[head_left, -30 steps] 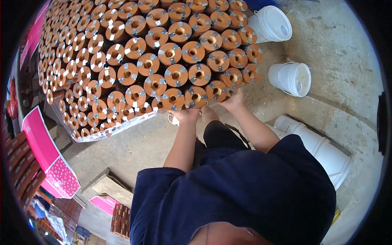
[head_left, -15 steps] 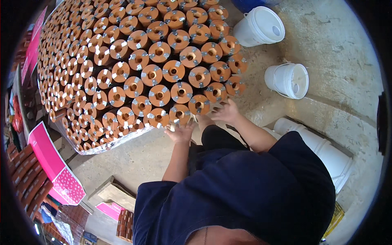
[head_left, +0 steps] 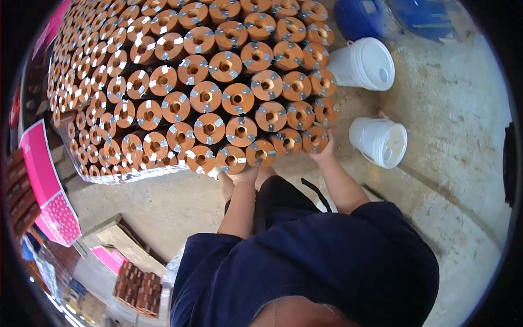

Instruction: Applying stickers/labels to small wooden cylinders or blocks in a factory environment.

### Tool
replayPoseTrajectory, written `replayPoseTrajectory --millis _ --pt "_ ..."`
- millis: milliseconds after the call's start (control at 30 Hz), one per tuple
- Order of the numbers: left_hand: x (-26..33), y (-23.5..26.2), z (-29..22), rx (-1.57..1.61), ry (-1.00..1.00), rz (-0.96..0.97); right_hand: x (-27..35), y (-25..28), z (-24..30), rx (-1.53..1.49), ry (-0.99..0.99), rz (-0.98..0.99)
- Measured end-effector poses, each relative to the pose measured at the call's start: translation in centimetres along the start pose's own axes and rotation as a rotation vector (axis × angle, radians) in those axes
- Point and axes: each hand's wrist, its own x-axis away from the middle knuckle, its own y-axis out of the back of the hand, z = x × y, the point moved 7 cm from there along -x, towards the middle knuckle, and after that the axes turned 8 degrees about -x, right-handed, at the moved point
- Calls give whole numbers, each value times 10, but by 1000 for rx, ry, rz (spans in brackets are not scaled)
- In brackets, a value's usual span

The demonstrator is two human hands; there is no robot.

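Many orange-brown cylinders (head_left: 239, 131) stand packed together, their round ends showing hexagonal centre holes and small silvery pieces at the rims. My right hand (head_left: 325, 150) curves round the outer side of the cylinder (head_left: 315, 139) at the near right corner, partly hidden by it. My left hand (head_left: 245, 175) is against the near edge of the stack, just below a front-row cylinder (head_left: 231, 158). The fingers of that hand are hidden beneath the cylinder, so its grip does not show.
Two white lidded buckets, a far one (head_left: 362, 64) and a nearer one (head_left: 378, 141), stand right of the stack. Behind them are blue drums (head_left: 354, 19). At left are a pink printed board (head_left: 46, 182), a wooden pallet (head_left: 128, 245) and a small brown stack (head_left: 137, 289).
Both hands, spread apart from the stack before, have come against its near edge. The right hand now curves round the corner cylinder. The view has shifted, with buckets appearing lower.
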Motion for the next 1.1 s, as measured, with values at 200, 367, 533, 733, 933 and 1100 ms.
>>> replayPoseTrajectory --millis 200,367,533,733,933,1100 --pt "-8 14 1 -989 -404 90 -4 -1 1 5 -25 13" --pt "28 -35 -9 343 136 -323 -7 -1 -1 -1 -52 109" --pt "27 -21 -5 214 166 -257 -21 5 2 -49 -24 119" --pt "52 -21 -5 181 198 -389 -25 7 10 111 -72 76" --pt "86 -15 11 52 200 -347 -4 -13 13 151 -114 126" --pt "100 -55 93 22 341 -386 -43 4 70 333 37 -201"
